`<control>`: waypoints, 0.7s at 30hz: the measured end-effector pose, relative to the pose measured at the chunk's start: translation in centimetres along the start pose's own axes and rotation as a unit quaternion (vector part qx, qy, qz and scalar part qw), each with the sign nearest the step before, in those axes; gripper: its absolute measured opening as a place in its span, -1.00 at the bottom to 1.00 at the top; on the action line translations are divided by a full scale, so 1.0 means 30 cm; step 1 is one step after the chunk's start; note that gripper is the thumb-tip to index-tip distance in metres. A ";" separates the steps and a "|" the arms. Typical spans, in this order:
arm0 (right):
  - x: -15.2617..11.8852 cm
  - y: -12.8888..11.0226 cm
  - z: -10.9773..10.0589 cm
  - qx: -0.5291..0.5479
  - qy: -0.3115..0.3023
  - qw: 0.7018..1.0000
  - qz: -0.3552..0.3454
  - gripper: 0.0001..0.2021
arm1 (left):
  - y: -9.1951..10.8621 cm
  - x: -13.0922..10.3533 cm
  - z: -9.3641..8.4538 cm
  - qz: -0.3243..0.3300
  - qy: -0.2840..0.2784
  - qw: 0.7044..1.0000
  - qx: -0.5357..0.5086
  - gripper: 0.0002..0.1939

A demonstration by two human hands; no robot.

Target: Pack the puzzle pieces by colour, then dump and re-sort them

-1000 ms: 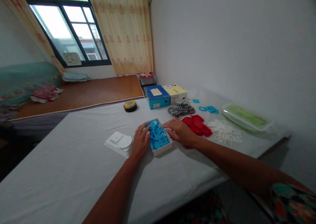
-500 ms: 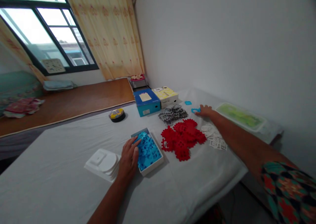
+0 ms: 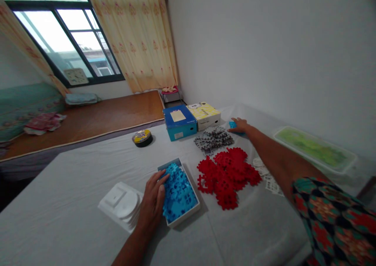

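My left hand [image 3: 155, 193] rests with spread fingers on the left edge of a white box [image 3: 185, 220], its fingertips on the blue plastic pieces [image 3: 179, 191] that fill it. My right hand [image 3: 240, 125] reaches far out near the wall, its fingers round a blue piece [image 3: 232, 124]; a second bit of blue shows under the palm. Between the hands lie a heap of red pieces [image 3: 227, 172] and, behind it, a pile of grey pieces [image 3: 214, 137]. White lattice pieces [image 3: 272, 182] lie under my right forearm, partly hidden.
A blue box [image 3: 179, 121] and a yellow-and-white box [image 3: 205, 113] stand at the back. White flat parts [image 3: 122, 204] are stacked left of my left hand. A round yellow-and-black tin [image 3: 142, 137] sits further back. A clear tray with green contents [image 3: 315, 148] lies at the right.
My right hand has moved away from me, from one blue piece to where another lay by the grey pile. The view has shifted slightly. My left hand stays on the box.
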State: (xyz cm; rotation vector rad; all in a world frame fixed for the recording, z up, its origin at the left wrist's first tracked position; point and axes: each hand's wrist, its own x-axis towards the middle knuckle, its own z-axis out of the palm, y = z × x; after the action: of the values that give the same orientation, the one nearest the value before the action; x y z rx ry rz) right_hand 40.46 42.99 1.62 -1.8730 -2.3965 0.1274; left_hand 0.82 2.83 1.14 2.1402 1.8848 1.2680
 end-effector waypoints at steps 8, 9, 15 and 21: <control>0.019 0.021 -0.096 -0.008 -0.163 0.986 -0.033 -0.03 | 0.008 0.000 -0.007 -0.002 -0.004 1.000 -0.006 -0.63; 0.008 0.035 -0.114 0.000 -0.186 0.982 -0.037 0.00 | 0.010 0.001 -0.007 -0.002 -0.006 1.000 -0.008 -0.63; -0.061 0.105 -0.139 0.048 -0.221 0.974 -0.002 -0.02 | 0.014 0.007 0.000 -0.008 -0.009 1.000 -0.016 -0.63; -0.128 0.138 -0.087 0.112 -0.162 0.978 0.063 -0.17 | 0.016 0.009 -0.002 -0.004 -0.003 1.000 -0.025 -0.62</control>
State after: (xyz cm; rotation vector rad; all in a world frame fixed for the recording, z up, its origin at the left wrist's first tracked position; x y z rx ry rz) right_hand 45.71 40.28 3.60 -2.0246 -2.3256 0.7346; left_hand 1.16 2.91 1.56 2.1075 1.8362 1.2922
